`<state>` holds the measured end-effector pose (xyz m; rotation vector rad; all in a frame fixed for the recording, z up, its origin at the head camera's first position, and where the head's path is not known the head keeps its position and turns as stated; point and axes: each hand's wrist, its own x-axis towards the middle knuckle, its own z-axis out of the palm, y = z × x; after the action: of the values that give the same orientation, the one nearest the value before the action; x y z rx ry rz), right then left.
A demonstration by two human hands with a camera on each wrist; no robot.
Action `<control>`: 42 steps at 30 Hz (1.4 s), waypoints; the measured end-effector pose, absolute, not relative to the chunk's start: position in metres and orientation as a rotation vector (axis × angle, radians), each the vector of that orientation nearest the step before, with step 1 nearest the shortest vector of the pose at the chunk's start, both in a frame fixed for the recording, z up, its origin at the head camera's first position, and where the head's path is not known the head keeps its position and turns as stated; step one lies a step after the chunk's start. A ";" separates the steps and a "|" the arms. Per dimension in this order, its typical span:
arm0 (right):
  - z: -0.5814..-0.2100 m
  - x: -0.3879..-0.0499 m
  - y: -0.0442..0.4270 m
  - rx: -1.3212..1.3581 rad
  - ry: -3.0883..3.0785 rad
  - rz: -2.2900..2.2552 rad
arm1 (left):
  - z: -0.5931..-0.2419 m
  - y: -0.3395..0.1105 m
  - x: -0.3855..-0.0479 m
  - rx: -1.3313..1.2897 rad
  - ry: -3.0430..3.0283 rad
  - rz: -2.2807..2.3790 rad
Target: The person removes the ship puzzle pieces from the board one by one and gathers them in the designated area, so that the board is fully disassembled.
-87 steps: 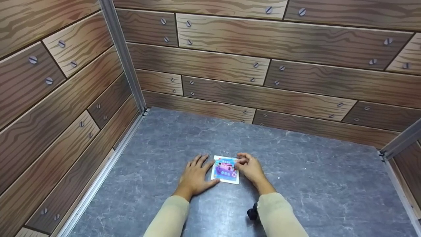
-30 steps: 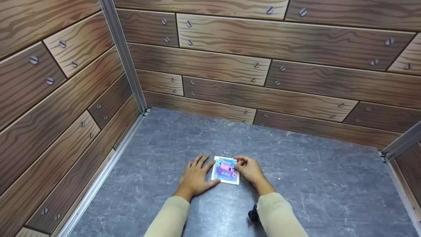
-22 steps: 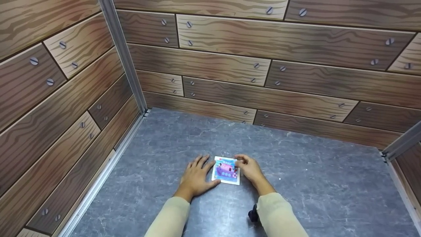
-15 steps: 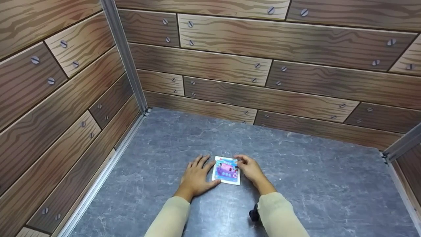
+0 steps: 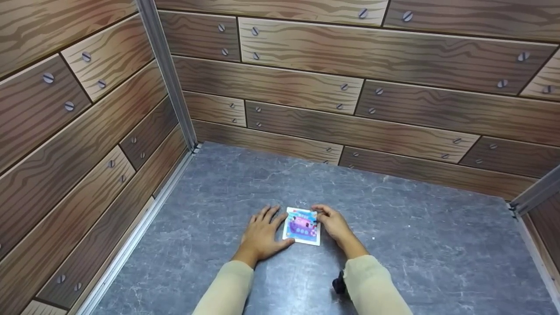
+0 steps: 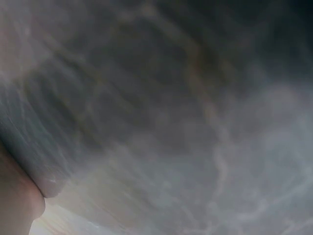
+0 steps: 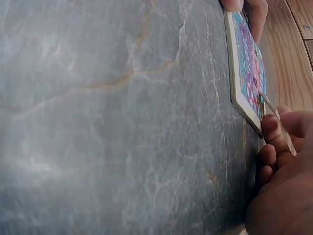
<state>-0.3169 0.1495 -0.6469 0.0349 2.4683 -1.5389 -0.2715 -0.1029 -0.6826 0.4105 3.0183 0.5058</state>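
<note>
A small square picture puzzle (image 5: 302, 228) with a white border and a pink and purple ship on blue lies flat on the grey tabletop. My left hand (image 5: 261, 236) rests palm down beside it, fingers spread; its thumb and index fingertip touch the left side. At the upper right edge, my right hand (image 5: 334, 225) pinches a thin flat puzzle piece (image 7: 285, 131) between thumb and fingers. In the right wrist view this piece stands tilted, one end against the picture. Its printed face is hidden there. The left wrist view is blurred, with only a patch of skin at its lower left.
Grey marbled tabletop (image 5: 420, 245) surrounds the hands. Wood-print walls (image 5: 302, 78) rise behind and to the left, with a metal post (image 5: 168, 74) at the corner. A small black object (image 5: 338, 283) sits by the right sleeve.
My right fingertips have drawn slightly to the right, so more of the picture's upper right shows. The left hand and the puzzle stay in place; the head view shifts a little.
</note>
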 end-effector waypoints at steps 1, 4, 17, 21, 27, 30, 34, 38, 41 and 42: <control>-0.645 -0.319 0.149 0.025 2.448 -1.537 | -0.682 -0.104 -0.272 0.407 3.020 0.507; -0.639 -0.326 0.148 -0.019 2.403 -1.491 | -0.682 -0.105 -0.274 0.400 3.023 0.503; -0.640 -0.341 0.157 -0.230 2.288 -1.487 | -0.684 -0.096 -0.269 0.399 3.014 0.483; -0.639 -0.343 0.157 -0.244 2.299 -1.468 | -0.684 -0.097 -0.270 0.403 3.021 0.464; -0.643 -0.344 0.151 -0.319 2.329 -1.447 | -0.683 -0.101 -0.273 0.406 3.033 0.440; -0.643 -0.344 0.150 -0.336 2.361 -1.413 | -0.683 -0.101 -0.274 0.410 3.028 0.449; -0.642 -0.344 0.150 -0.297 2.382 -1.377 | -0.683 -0.102 -0.274 0.417 3.022 0.453; -0.639 -0.343 0.152 -0.290 2.369 -1.359 | -0.683 -0.102 -0.274 0.418 3.028 0.450; -0.638 -0.342 0.153 -0.315 2.342 -1.348 | -0.683 -0.103 -0.273 0.411 3.025 0.456; -0.638 -0.342 0.154 -0.322 2.327 -1.354 | -0.683 -0.103 -0.273 0.408 3.023 0.462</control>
<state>-0.3416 0.1537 -0.6380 -0.3215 2.3271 -1.3542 -0.2728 -0.1027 -0.6827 0.4076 3.0232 0.4615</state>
